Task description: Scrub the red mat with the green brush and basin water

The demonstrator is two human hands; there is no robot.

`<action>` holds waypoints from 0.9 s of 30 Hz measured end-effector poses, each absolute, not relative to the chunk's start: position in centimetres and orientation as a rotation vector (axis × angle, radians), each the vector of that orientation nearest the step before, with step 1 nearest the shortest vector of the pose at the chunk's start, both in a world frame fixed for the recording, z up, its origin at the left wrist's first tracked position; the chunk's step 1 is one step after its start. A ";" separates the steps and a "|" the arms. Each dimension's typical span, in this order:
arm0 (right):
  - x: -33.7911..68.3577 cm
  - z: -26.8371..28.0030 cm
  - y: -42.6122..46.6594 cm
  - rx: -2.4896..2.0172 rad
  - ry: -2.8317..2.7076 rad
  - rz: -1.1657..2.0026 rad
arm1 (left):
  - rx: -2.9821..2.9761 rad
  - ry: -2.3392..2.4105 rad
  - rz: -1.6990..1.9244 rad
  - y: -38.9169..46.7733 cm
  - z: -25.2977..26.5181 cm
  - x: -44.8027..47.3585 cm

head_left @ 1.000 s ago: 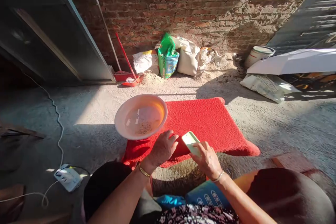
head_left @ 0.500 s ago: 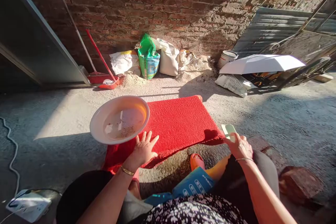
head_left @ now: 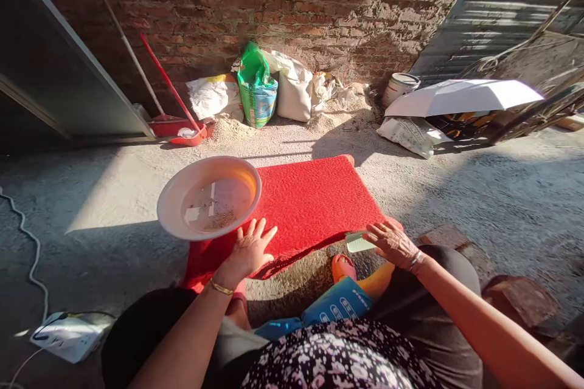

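Note:
A red fleecy cloth (head_left: 314,194) lies spread in front of me, its near edge raised above the wet ground. My left hand (head_left: 250,251) rests on its near left part, palm down and fingers spread, holding nothing. Just beyond these fingers, a pale pink basin (head_left: 176,213) stands on the cloth with shallow water and small dark bits in it. At the near right edge, my right hand (head_left: 393,243) has a pale green scrubbing brush (head_left: 358,242) under its extended fingers. The brush juts out to the left; the grip on it is partly hidden.
Red bricks (head_left: 520,301) lie by my right knee. A power strip (head_left: 68,337) with cables is at the lower left. Along the brick wall (head_left: 310,6) stand a red dustpan (head_left: 191,137), a green bag (head_left: 258,94), sacks and a bucket (head_left: 399,88). A white umbrella (head_left: 469,97) lies right.
My right hand has moved left and turned, bringing the brush from the cloth's right corner to its near edge. My left hand stays spread on the cloth. The view has tilted down slightly.

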State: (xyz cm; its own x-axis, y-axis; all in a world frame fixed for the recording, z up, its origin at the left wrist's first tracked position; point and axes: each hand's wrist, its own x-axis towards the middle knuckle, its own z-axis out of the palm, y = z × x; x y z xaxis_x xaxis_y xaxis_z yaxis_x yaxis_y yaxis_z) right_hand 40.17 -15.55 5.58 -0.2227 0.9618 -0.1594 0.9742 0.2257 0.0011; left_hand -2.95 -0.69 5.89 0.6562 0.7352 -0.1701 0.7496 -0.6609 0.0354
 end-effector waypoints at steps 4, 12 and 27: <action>43.6 7.7 -17.4 1.967 2.219 -0.105 | 2.756 1.241 -0.193 -1.2 5.6 -4.0; 25.7 7.3 -10.1 2.343 2.390 -0.308 | 2.818 1.444 -0.084 -5.7 6.1 -5.4; 31.8 4.6 -6.0 2.705 1.733 -0.369 | 2.836 0.919 -0.102 -9.4 7.6 1.0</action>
State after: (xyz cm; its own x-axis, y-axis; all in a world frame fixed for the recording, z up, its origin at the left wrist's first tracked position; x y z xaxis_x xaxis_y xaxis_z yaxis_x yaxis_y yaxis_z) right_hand 31.83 -5.96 4.57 0.4007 0.9052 -0.1412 0.8843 -0.4225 -0.1989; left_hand 1.01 -9.40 7.58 0.8090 0.5769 -0.1130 0.5876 -0.7988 0.1290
